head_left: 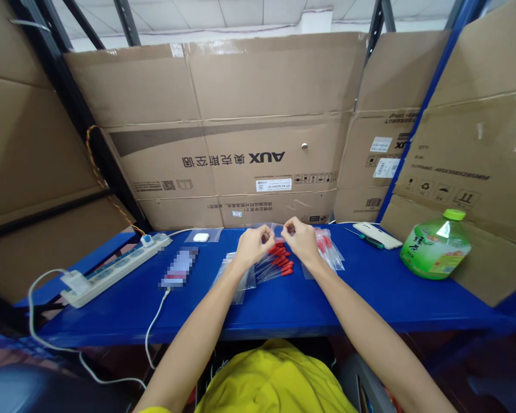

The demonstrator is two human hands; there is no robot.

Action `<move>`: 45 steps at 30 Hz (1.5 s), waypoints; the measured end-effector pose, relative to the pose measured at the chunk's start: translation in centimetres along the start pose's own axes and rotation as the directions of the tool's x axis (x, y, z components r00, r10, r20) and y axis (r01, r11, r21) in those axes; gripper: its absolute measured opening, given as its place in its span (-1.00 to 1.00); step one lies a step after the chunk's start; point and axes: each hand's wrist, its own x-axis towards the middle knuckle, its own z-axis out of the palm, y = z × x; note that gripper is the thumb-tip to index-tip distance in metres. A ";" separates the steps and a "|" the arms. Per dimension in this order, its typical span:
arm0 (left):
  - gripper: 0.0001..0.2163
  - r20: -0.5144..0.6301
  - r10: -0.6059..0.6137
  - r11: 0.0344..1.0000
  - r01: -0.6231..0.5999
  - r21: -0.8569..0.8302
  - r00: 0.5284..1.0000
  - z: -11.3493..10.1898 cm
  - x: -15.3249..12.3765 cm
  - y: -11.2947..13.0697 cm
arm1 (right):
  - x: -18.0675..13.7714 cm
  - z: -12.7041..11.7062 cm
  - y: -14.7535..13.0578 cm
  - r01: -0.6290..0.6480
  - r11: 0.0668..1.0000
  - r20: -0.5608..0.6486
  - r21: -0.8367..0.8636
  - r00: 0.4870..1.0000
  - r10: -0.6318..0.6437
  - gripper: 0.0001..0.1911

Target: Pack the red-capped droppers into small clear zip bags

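**Workbench inspection: both hands pinching a clear bag above loose red-ended rods**

At far left lies a long white plastic power strip (120,269) with plugs fitted, then a phone with a blurred screen (179,268) on a white cable. Flat, transparent plastic bags (236,293) lie on the blue tabletop (361,310) below the left hand (258,244).

That hand's thumb and forefinger are closed together, apparently on one edge of a small clear plastic bag (277,229), which spans the gap to the right hand (298,236). The right thumb and forefinger are likewise pinched, apparently on its opposite edge. Just below lies a heap of slim rods with bright red ends (279,265).

Handling, as judged: the bag is light, limp and slippery, best gripped by its mouth edges; the rods look light and stiff, their thin shafts possibly fragile, best held by the red ends.

Right of the hands are clear bags containing red-ended pieces (328,245), a green-and-black screwdriver (371,240) and a green-capped plastic bottle (436,246).

Markings: the brown cardboard back panel (249,86) reads "AUX 奥克斯空调", inverted. Bottle lettering is not legible.
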 end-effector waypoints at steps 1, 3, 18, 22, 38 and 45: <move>-0.93 -0.007 -0.003 1.000 0.003 0.008 1.000 0.1 0.0 0.1 | 0.1 -0.3 0.2 -0.019 1.000 -0.029 -0.006 0.999 0.019 -0.94; -0.90 -0.031 -0.004 1.000 0.005 0.016 1.000 0.3 -0.1 0.3 | 0.3 -0.7 0.5 -0.039 0.999 -0.053 0.012 0.998 0.040 -0.96; -0.90 -0.050 0.085 0.993 -0.081 0.086 0.995 0.1 -0.5 1.2 | -0.3 1.0 0.0 -0.037 0.999 -0.042 0.007 0.998 0.037 -0.83; -0.91 0.014 -0.004 0.999 0.004 -0.041 1.000 0.7 -0.5 1.1 | 0.1 0.1 0.2 -0.031 0.999 -0.152 0.012 0.988 0.032 -0.84; -0.58 0.145 -0.516 -0.076 0.123 -0.989 0.844 2.0 0.8 1.3 | -0.8 1.7 -2.5 0.200 0.976 0.012 0.088 0.979 -0.201 -0.77; -0.61 0.082 -0.613 -0.104 0.023 -0.994 0.786 2.2 1.0 0.7 | -0.1 1.3 -1.0 0.100 0.968 0.180 0.230 0.973 -0.143 -0.71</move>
